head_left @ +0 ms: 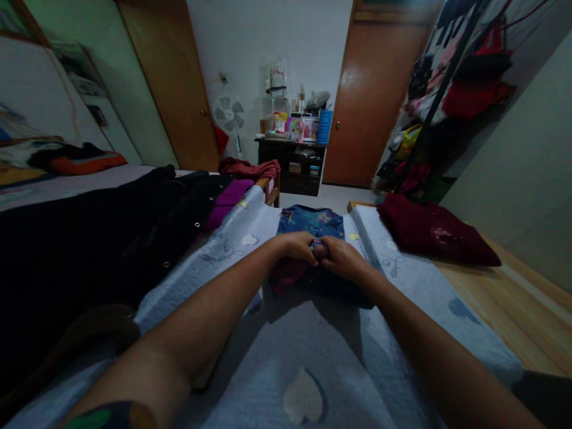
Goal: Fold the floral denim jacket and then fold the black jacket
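Note:
A dark blue patterned garment [313,219] lies on the light blue bedsheet [241,256] in front of me. Its near part is bunched, and a reddish-pink patch [286,275] shows below my wrist. My left hand [298,245] comes in from the left with its fingers closed on the cloth. Right beside it, my right hand [340,256] grips the same garment, the knuckles almost meeting the left ones. A small fold of fabric sticks up between the two hands. Whether the garment is a shirt or a dress, I cannot tell.
Black clothing [111,232] with metal eyelets is spread along the left. A maroon folded cloth or cushion [433,232] rests at the right edge of the bed. Farther back stand a white fan [229,113], a dark cabinet [292,167] and a wooden door [366,101].

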Demonstrator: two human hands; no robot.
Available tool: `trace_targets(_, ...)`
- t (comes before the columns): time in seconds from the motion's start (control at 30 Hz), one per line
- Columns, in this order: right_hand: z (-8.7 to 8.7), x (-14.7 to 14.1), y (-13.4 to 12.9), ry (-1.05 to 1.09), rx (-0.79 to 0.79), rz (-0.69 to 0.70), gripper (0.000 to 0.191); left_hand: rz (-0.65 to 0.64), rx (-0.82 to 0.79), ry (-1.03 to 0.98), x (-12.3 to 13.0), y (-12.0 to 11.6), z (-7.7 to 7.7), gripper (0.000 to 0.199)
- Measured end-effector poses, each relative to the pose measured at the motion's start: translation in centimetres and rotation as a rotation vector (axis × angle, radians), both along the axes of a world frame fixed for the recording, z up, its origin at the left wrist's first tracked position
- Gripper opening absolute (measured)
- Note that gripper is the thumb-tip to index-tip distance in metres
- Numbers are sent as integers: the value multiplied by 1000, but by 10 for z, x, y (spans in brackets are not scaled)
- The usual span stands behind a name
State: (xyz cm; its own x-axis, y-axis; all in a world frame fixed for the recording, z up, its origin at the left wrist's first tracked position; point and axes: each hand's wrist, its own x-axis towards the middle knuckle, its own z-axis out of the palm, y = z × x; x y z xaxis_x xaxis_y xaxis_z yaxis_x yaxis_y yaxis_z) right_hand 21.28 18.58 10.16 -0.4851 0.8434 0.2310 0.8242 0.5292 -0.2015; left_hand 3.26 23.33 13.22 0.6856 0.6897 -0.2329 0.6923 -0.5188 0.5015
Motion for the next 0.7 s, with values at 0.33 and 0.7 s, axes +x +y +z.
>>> trace_targets(0.33, -14, 5, 48, 29, -98, -22, 36, 159, -396, -321, 7, 54, -26, 32)
trace_targets(0.7, -1, 92, 88, 360, -1015, -229, 70, 229, -642, -530, 3, 87, -50, 29)
